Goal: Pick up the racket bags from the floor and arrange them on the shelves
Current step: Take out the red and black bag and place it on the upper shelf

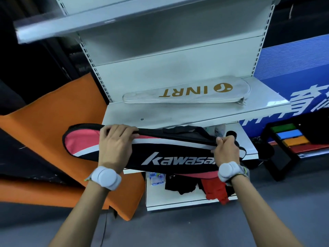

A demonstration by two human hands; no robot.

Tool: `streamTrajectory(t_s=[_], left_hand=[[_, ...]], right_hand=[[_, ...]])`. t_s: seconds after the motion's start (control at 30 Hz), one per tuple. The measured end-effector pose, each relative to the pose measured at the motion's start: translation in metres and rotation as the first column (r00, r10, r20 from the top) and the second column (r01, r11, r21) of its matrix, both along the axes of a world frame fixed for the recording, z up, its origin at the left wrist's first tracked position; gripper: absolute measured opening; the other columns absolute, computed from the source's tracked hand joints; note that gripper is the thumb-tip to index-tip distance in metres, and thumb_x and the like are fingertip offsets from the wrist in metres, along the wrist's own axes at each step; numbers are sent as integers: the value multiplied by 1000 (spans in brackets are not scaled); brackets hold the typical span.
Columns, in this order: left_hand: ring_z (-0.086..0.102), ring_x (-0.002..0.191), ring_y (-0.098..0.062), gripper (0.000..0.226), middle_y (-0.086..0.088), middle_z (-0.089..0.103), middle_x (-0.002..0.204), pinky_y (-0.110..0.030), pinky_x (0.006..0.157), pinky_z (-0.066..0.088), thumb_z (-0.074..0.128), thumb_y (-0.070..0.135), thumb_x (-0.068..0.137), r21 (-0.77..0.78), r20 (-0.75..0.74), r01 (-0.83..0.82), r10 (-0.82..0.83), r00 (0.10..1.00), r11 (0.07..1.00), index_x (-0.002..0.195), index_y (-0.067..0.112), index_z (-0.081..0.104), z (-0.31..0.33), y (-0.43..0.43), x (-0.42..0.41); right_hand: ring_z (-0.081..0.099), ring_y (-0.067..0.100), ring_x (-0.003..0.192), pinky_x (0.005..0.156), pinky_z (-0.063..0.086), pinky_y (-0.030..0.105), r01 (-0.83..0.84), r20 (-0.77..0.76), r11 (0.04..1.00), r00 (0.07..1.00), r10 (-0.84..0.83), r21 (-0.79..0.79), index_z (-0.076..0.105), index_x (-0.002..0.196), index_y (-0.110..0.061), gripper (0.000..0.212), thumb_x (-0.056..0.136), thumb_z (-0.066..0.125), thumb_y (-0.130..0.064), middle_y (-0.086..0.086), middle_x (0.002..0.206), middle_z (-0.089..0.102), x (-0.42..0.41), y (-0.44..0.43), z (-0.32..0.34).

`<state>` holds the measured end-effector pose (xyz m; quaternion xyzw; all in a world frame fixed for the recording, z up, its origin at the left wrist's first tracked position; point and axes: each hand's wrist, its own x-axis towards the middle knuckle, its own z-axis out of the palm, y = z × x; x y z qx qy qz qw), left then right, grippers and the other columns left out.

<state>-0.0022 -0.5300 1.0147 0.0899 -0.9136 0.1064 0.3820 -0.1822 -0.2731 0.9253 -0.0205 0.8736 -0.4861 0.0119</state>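
Note:
I hold a black, pink and white Kawasaki racket bag (165,154) level in front of the white shelf unit, just below the middle shelf (178,113). My left hand (115,141) grips its top edge near the wide pink end. My right hand (226,148) pinches the top edge near the narrow end, by the black strap. A white INRT racket bag (187,91) lies flat on the middle shelf, close to the back panel.
An upper shelf (62,24) juts out overhead. The bottom shelf (178,198) carries black and red cloth and a small box. Orange mats (53,131) lean at the left. A black rack with coloured blocks (292,138) stands at the right by a blue banner.

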Motion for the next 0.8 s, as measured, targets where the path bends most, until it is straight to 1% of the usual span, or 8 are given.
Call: streamTrajectory(t_s=[0.07,0.17,0.3,0.43,0.53,0.63,0.73,0.8], left_hand=[[65,88,-27,14,-2,72,92,-43,92,41,59,18,96,27,-17,-57,57,998,998,99,14,72,-5,-5,4],[63,94,-29,18,-4,70,96,-46,104,37,53,18,97,95,-30,-135,138,990,986,103,12,69,-18,-11,10],[63,93,-34,23,-9,69,97,-49,98,40,50,11,92,192,16,-177,178,984,965,108,7,66,-40,-6,18],[59,104,-32,42,-12,65,112,-45,93,45,50,38,95,379,202,-72,-7,979,923,121,7,61,-57,33,7],[56,112,-32,56,-14,60,122,-44,95,48,64,44,90,394,266,44,-160,951,918,129,4,58,-62,70,-18],[61,104,-35,47,-14,62,116,-43,82,53,70,31,88,362,206,121,-205,957,925,125,5,61,-55,95,-43],[66,83,-35,30,-11,67,96,-40,67,55,74,11,84,327,122,146,-195,973,934,113,7,67,-46,103,-58],[64,75,-32,21,-9,65,88,-37,61,53,73,10,85,321,75,156,-189,979,934,104,8,67,-44,104,-64]], right_hand=[[59,36,74,62,41,37,-19,-37,1000,999,18,-22,40,94,-10,23,101,46,-31,13,74,61,0,-4,5],[59,36,74,63,38,34,-39,-90,998,995,35,-46,41,96,-7,21,101,46,-27,18,81,64,3,-12,13],[61,38,80,67,46,40,-68,-144,996,988,59,-60,43,95,-6,19,101,47,-23,19,89,63,10,-17,33],[55,35,78,64,37,35,-124,-218,992,969,116,-25,40,90,-9,15,97,53,-13,13,88,56,29,-28,60],[56,38,81,66,44,42,-199,-271,978,940,208,62,39,92,-9,14,95,53,-9,15,96,56,47,-34,79],[58,37,84,71,49,49,-254,-317,960,906,279,120,39,94,-9,10,96,49,-8,12,97,55,58,-33,93],[61,33,87,74,51,49,-291,-341,949,885,315,122,38,93,-12,13,96,50,-8,8,96,56,59,-29,103],[62,34,86,73,52,51,-291,-373,950,874,312,113,38,94,-12,11,98,48,-13,8,98,58,57,-25,107]])
